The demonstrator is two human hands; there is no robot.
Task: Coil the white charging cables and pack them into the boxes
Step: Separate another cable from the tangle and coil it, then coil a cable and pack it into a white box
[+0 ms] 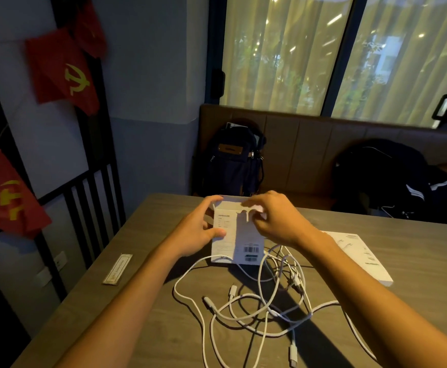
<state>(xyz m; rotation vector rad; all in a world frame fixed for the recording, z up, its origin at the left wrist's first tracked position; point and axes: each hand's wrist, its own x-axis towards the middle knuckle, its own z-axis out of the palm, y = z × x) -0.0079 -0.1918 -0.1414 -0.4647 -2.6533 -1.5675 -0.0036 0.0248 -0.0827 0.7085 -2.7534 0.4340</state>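
Left hand point(203, 227) grips the box point(243, 235), right hand point(276, 221) pinches its flap point(256, 208); tangled cables point(271, 312) and flat box point(363, 258) lie beside.

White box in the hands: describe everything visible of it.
The white box stands upright on the table, a cardboard-looking carton with small grey print and a barcode low on its near face. The left hand grips its left side; the right hand pinches the hang-tab flap at its top. Loose white cables lie at its base.

I face a brown bench point(310, 144) under tall curtained windows point(283, 49). Red flags point(63, 73) hang left of my wooden table point(424, 248).
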